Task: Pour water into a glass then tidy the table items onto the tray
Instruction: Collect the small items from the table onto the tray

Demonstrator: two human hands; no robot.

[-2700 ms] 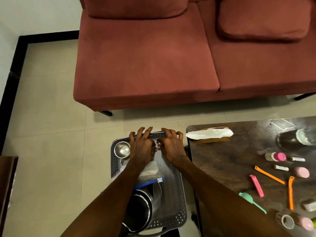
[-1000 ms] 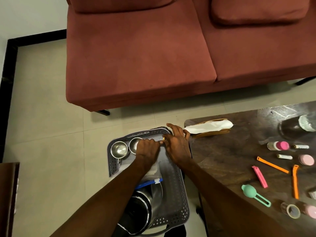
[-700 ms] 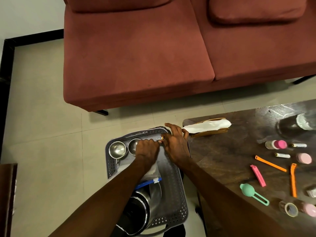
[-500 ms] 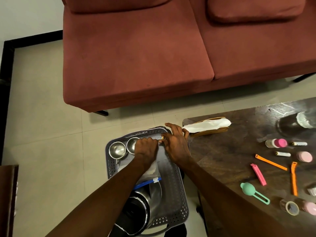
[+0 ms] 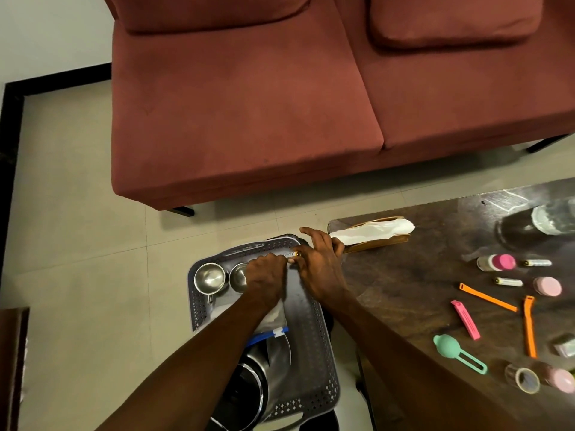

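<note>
Both hands' grip pinches a battery (image 5: 291,254) at the tray (image 5: 314,318) far edge.

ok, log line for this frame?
phase: tidying | left hand: over gray tray, grip unclear | right hand: pinching small battery at tray's far edge | table: clips, batteries remain

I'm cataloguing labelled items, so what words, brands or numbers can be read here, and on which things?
No text is legible anywhere in the head view.
Small battery pinched between the left hand and right hand: print too small to read.
Two batteries on the table: markings blurred.
Pink-capped bottle: no readable label.
Tray: only a cut-out pattern, no words.
</note>
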